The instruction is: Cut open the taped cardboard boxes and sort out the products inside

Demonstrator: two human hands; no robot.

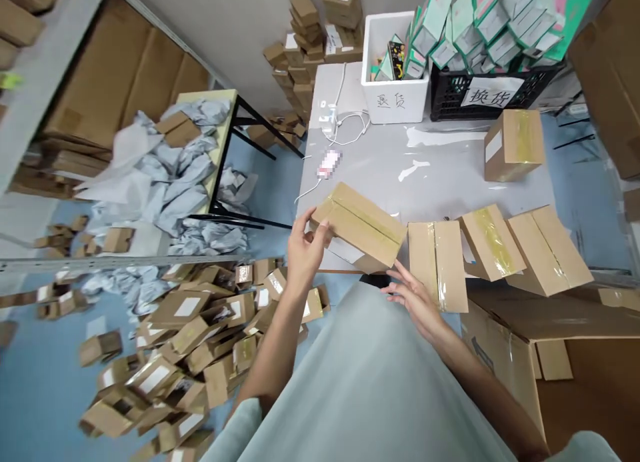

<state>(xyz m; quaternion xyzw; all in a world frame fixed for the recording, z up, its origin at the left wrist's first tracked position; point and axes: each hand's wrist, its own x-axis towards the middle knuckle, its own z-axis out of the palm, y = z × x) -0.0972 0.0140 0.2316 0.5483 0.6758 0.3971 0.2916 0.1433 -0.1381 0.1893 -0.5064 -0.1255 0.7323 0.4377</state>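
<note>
A taped brown cardboard box point(363, 222) with a white label on its near side is tilted at the table's front edge. My left hand point(307, 252) grips its left end, thumb on the near side and fingers behind. Close to the box's lower right corner is my right hand point(413, 299), palm turned up and fingers apart; it holds nothing. Right of the held box stand a taped box point(437, 262), a second box point(493, 242) and a third box point(547, 252) in a row along the table's front edge.
Another box point(513, 145) stands farther back on the grey table point(375, 162), near a white foam bin point(395, 102) and black crate point(525, 92). A large open carton point(500, 349) is at the lower right. Small boxes point(190, 335) cover the floor at left.
</note>
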